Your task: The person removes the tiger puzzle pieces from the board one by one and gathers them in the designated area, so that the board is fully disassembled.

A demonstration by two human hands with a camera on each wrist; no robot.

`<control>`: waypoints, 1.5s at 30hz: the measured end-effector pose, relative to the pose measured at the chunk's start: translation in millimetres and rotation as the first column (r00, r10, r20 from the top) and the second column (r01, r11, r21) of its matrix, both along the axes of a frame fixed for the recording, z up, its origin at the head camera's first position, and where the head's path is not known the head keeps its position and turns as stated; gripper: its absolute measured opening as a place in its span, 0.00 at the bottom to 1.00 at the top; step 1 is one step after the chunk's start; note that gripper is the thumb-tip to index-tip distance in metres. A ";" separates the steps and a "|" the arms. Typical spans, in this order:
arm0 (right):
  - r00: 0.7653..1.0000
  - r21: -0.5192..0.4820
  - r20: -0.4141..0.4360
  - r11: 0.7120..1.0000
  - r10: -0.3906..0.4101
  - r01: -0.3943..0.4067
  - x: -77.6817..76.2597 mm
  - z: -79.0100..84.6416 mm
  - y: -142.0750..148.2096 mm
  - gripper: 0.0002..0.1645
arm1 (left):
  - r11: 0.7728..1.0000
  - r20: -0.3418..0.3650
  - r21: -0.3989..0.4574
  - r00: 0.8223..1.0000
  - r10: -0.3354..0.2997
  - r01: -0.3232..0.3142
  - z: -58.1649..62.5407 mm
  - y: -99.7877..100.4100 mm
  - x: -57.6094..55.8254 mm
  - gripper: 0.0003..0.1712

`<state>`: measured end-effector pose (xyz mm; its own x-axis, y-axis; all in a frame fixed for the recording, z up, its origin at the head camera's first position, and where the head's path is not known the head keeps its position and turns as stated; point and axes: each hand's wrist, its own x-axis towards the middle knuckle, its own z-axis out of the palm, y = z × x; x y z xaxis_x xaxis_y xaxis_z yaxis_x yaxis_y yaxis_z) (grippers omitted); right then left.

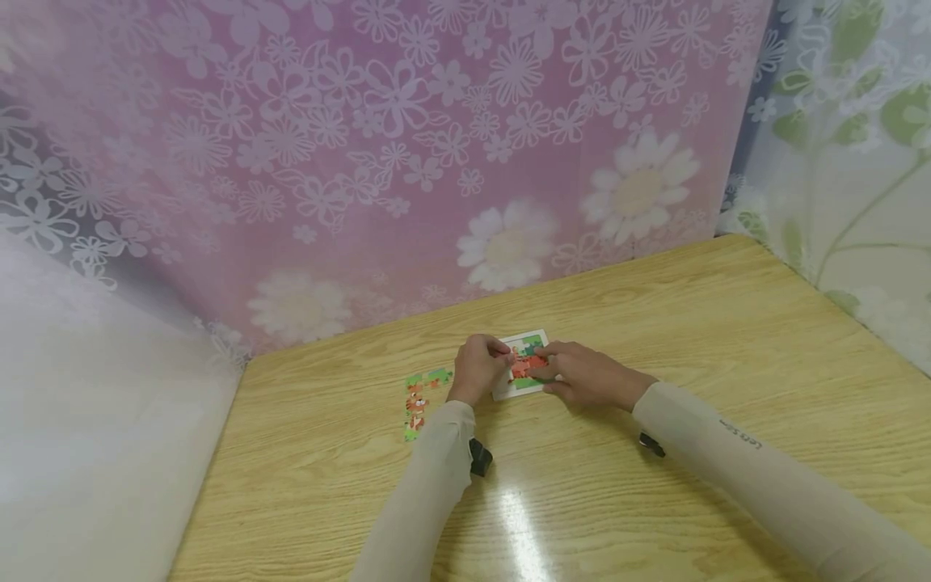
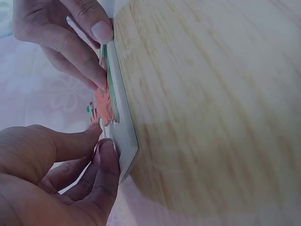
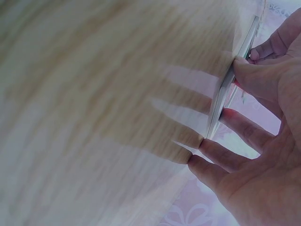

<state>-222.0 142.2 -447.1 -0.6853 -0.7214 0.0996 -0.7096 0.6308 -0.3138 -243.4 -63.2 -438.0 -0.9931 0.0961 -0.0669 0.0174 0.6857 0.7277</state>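
Observation:
A white puzzle tray (image 1: 520, 394) lies on the table with red and green jigsaw pieces in it. From its left side my left hand (image 1: 480, 370) reaches in, thumb and fingertips pinching a thin puzzle piece (image 2: 103, 128) at the tray's edge. Beside that pinch, red puzzle pieces (image 2: 102, 107) stand slightly raised from the tray. My right hand (image 1: 585, 374) spreads over the tray's right side, its index finger touching the red pieces and its thumb at the near rim. Its other fingertips (image 3: 207, 145) rest at the tray's edge and the table.
Left of the tray, several joined puzzle pieces (image 1: 417, 404) with an orange animal picture lie on the wooden table (image 1: 327, 469). A pink flowered curtain (image 1: 407, 162) hangs along the table's far edge, and a pale leafy one (image 1: 865, 186) on the right.

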 end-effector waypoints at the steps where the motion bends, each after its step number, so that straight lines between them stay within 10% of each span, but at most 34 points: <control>1: 1.000 0.001 -0.007 1.000 0.004 -0.004 -0.5 -0.3 -0.3 0.20 | 1.000 -0.002 0.006 1.000 0.002 -0.002 0.2 -0.3 0.2 0.05; 19: 0.999 -0.021 0.040 1.000 -0.022 0.023 0.5 -1.4 -0.5 0.21 | 0.994 -0.075 0.102 0.997 -0.025 0.032 5.6 -14.9 6.1 0.03; 45: 1.000 -0.036 -0.013 0.999 -0.003 0.002 3.2 -0.6 -0.2 0.21 | 0.996 -0.052 0.078 0.998 0.045 -0.041 15.1 -115.3 34.3 0.05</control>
